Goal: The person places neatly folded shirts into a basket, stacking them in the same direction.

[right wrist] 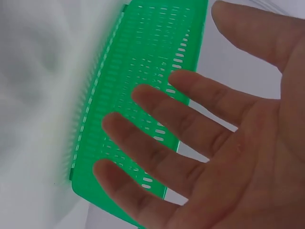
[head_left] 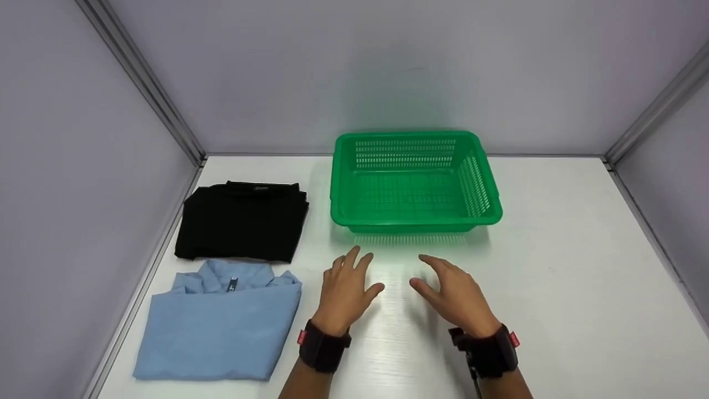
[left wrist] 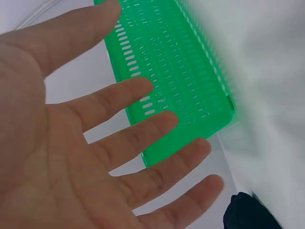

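Note:
In the head view my left hand (head_left: 344, 293) hovers over the white table with fingers spread, nothing in its grasp. My right hand (head_left: 457, 293) mirrors it on the other side, fingers relaxed and thumb pointing inward. Just beyond both hands stands a green plastic basket (head_left: 415, 221) with slotted walls and nothing inside. Left of my left hand lies a folded light blue collared shirt (head_left: 213, 332), collar toward the back. Behind that is a folded black garment (head_left: 241, 224). Both wrist views show bare palms and loosely extended fingers in front of the basket (left wrist: 181, 71).
Pale panel walls (head_left: 360, 66) enclose the white table (head_left: 581, 277) at the back, left and right, with grey metal strips at the corners. The basket sits close to the back wall. Black bands (head_left: 324, 346) wrap both wrists.

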Motion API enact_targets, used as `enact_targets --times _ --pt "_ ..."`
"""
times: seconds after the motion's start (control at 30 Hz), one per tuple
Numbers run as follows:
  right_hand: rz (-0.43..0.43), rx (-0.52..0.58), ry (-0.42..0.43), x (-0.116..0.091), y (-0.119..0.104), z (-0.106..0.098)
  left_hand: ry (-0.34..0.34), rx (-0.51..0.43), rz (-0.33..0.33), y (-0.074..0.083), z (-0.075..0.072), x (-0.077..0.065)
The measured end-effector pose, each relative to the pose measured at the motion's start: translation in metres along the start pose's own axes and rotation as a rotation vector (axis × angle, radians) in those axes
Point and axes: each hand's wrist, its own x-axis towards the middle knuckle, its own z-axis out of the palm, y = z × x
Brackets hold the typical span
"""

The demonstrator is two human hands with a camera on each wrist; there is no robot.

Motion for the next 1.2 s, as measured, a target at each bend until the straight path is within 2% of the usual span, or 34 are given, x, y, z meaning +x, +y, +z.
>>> enact_targets --times 0.13,0.3,0.6,0.73,0.87,1.03,1.2 --pt "0.018 0.035 -0.066 0.002 -0.003 -0.002 -0.029 0.033 0.008 0.004 0.004 -0.001" --pt "0.007 0.026 -0.066 -0.001 -0.004 -0.003 -0.073 0.023 0.019 0.006 0.002 -0.005" --pt "-0.019 0.038 -0.057 0.001 -0.007 0.001 0.055 0.003 0.062 -0.011 -0.015 -0.007" --pt "-0.01 0.046 -0.059 0.001 -0.007 -0.003 0.067 -0.013 0.069 -0.028 -0.027 -0.008" --pt "-0.013 0.048 -0.065 0.002 -0.007 -0.007 0.096 0.004 0.047 -0.055 -0.042 -0.013" --pt "-0.017 0.062 -0.082 0.004 -0.007 -0.007 0.125 0.008 -0.053 -0.089 -0.057 -0.032" --pt "-0.022 0.073 -0.099 0.005 -0.007 -0.006 0.132 -0.016 -0.144 -0.115 -0.069 -0.052"
